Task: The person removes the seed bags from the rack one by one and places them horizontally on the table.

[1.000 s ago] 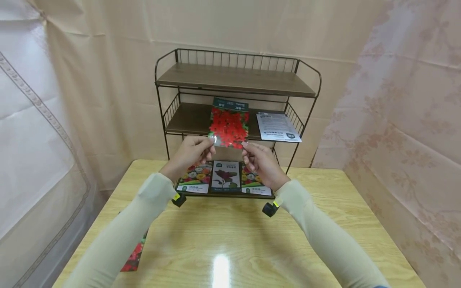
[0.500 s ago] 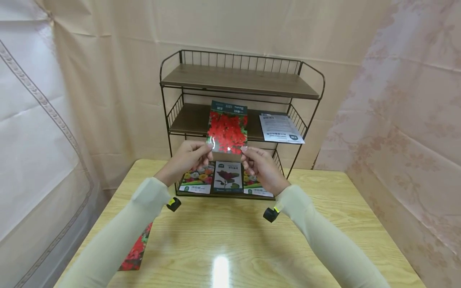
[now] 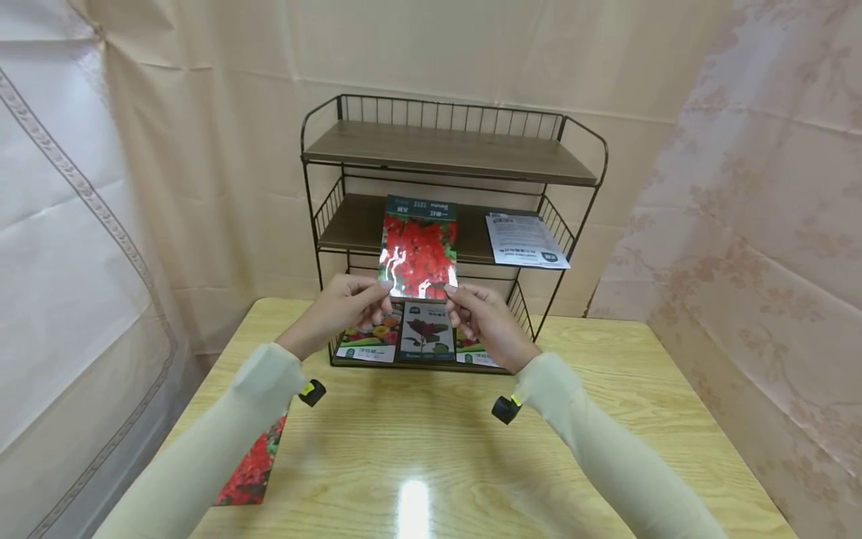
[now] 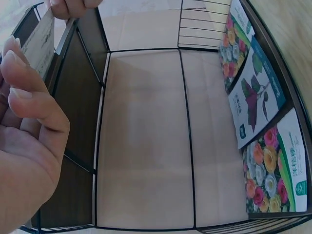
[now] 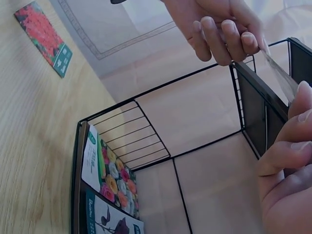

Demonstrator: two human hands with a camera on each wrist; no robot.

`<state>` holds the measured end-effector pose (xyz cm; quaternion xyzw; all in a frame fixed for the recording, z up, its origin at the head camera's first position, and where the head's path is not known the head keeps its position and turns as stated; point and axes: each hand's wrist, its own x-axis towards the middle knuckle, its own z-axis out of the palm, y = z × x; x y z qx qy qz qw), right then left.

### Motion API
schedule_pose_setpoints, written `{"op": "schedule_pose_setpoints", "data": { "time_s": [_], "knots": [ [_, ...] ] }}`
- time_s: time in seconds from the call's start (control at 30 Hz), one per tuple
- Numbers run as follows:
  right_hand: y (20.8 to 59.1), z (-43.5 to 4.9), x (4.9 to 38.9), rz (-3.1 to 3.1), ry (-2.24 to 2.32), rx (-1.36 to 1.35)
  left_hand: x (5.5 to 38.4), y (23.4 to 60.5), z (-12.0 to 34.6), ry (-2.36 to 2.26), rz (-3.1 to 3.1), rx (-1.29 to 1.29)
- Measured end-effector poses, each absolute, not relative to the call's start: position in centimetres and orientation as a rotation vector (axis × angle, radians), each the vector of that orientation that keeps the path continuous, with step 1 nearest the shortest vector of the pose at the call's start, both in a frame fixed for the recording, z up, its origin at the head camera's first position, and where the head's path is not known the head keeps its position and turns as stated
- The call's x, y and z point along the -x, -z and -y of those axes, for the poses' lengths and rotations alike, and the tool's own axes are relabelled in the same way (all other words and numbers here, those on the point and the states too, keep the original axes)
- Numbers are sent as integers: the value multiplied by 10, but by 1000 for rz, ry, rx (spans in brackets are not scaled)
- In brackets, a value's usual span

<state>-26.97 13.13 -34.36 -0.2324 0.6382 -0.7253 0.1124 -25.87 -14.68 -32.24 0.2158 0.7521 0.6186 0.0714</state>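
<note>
A seed packet (image 3: 419,251) with red flowers and a dark green band is held up at the front of the middle shelf (image 3: 360,223). Its printing reads upside down from here. My left hand (image 3: 343,308) pinches the near left corner between thumb and fingers, while the near right corner is pinched by my right hand (image 3: 490,318). In the right wrist view the packet (image 5: 282,73) appears nearly edge-on between both hands. Whether its far edge touches the shelf, I cannot tell.
A white packet (image 3: 527,239) lies on the middle shelf's right end, overhanging the front. Two mixed-flower packets (image 3: 370,340) flank a dark-leaved plant packet (image 3: 426,333) on the bottom shelf. Another red-flower packet (image 3: 259,464) lies on the table at left, partly behind my sleeve.
Both hands have drawn the red-flower packet down and slightly left, toward me. More of the middle shelf behind it shows at its right. The shelf's other packets have stayed put.
</note>
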Motion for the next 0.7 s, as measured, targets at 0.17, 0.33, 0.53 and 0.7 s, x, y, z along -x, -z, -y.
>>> {"op": "schedule_pose_setpoints", "data": {
  "time_s": [0.17, 0.33, 0.53, 0.7],
  "knots": [
    [347, -130, 267, -1885, 2093, 724, 255, 326, 152, -1845, -2286, -656],
    [351, -129, 264, -1891, 2072, 738, 251, 330, 157, -1835, -2285, -686],
    [358, -126, 261, -1861, 2060, 781, 245, 335, 165, -1854, -2237, -714],
    [362, -124, 256, -1897, 2018, 793, 239, 340, 171, -1836, -2223, -733]
  ]
}}
